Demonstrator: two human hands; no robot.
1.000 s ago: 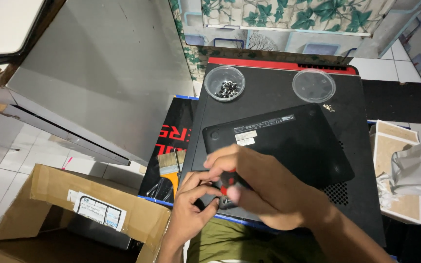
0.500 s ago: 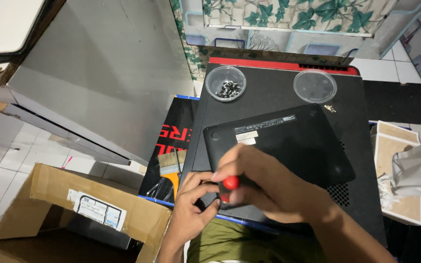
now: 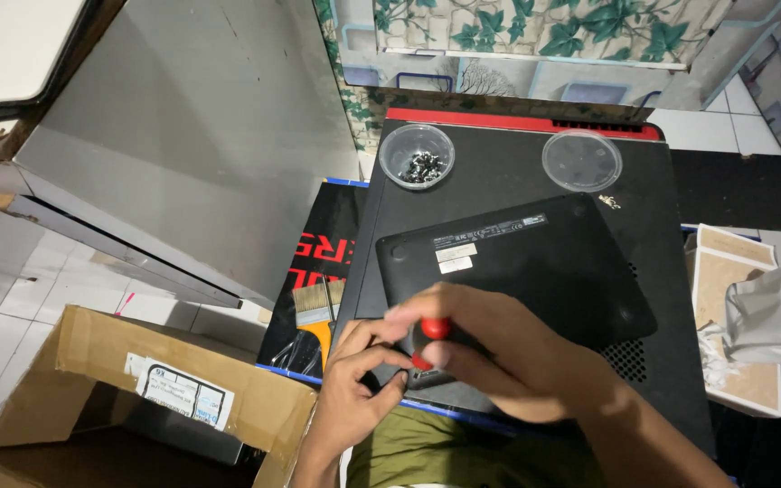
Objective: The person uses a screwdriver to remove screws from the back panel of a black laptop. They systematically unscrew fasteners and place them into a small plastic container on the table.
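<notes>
Gripping a red-handled screwdriver [image 3: 425, 339], the right hand [image 3: 499, 357] is curling its fingers around the handle and pressing the tool down at the near left corner of a small black laptop [image 3: 535, 271], which is lying bottom-up. The left hand [image 3: 354, 398] is sitting just beside it, thumb and forefinger pinching together at the screwdriver's lower end near the laptop's edge; whether they are holding anything small cannot be told. The small laptop is resting on top of a larger black laptop [image 3: 671, 235] with a red rear strip. On that larger machine, toward its far edge, a clear round cup of dark screws [image 3: 417, 156] is standing at the left and a clear round lid [image 3: 581, 160] is lying at the right, well apart. A paintbrush with an orange handle [image 3: 316, 312] is lying left of the laptops on a black printed box. An open cardboard box [image 3: 137, 398] is sitting at the lower left.
</notes>
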